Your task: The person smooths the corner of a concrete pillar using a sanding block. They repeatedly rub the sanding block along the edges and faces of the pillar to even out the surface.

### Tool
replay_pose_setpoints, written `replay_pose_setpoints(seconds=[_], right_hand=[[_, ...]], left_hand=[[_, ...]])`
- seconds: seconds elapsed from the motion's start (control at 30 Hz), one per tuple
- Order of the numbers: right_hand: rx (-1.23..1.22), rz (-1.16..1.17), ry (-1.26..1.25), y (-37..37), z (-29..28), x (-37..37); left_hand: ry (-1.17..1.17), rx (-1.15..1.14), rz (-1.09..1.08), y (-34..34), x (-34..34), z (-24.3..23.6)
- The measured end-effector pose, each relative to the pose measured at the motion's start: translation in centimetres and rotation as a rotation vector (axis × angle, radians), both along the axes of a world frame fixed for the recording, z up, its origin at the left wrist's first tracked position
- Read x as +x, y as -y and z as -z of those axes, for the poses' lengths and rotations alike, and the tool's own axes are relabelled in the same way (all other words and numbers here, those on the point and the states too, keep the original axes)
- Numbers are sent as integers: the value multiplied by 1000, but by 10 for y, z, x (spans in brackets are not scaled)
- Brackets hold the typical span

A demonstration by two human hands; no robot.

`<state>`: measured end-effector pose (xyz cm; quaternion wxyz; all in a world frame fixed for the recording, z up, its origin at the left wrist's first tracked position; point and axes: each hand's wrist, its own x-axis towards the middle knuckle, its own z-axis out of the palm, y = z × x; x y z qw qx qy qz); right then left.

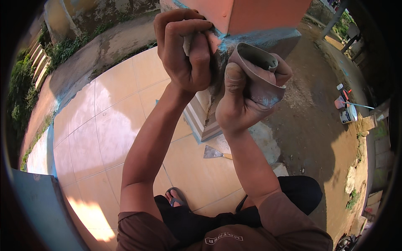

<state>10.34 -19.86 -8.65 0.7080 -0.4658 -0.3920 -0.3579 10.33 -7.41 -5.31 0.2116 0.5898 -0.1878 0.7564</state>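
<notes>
My right hand (pixel 240 98) grips a curled sheet of sandpaper (pixel 256 76), grey-brown with a blue smear, thumb pressed on its near side. The rolled sheet is close to the ledge of a pillar (pixel 257 16) with salmon-orange paint above and worn blue paint along its lower edge. At the pillar's corner, left of the sandpaper, my left hand (pixel 184 52) is raised with fingers bent and fingertips against the edge. Whatever it may pinch is hidden. Below, a putty knife (pixel 214 152) with a grey blade lies on the tiles by the pillar's striped base (pixel 202 117).
Cream floor tiles (pixel 119 125) spread left of the pillar, with a blue-edged low wall (pixel 33 201) at lower left. Brown ground (pixel 305 121) lies to the right. Further right stand a white bucket (pixel 347 114) and a small pink container (pixel 339 102) with tools.
</notes>
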Motion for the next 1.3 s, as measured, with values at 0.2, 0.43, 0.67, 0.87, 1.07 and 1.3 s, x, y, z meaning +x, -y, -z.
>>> replay_pose_setpoints(seconds=[0.2, 0.43, 0.67, 0.87, 1.07, 1.3], right_hand=[[-277, 129, -7, 25, 61, -12], [-23, -19, 48, 2, -14, 9], [-204, 106, 8, 19, 37, 0], [-69, -10, 2, 7, -11, 5], [-186, 80, -46, 19, 41, -4], [-30, -49, -55, 7, -11, 11]], left_hand=[[10, -4, 17, 4, 3, 1], [13, 5, 0, -2, 0, 0], [-1, -2, 10, 4, 2, 0], [-12, -24, 33, 2, -1, 0], [-23, -23, 30, 4, 0, -2], [-40, -27, 1, 5, -1, -1]])
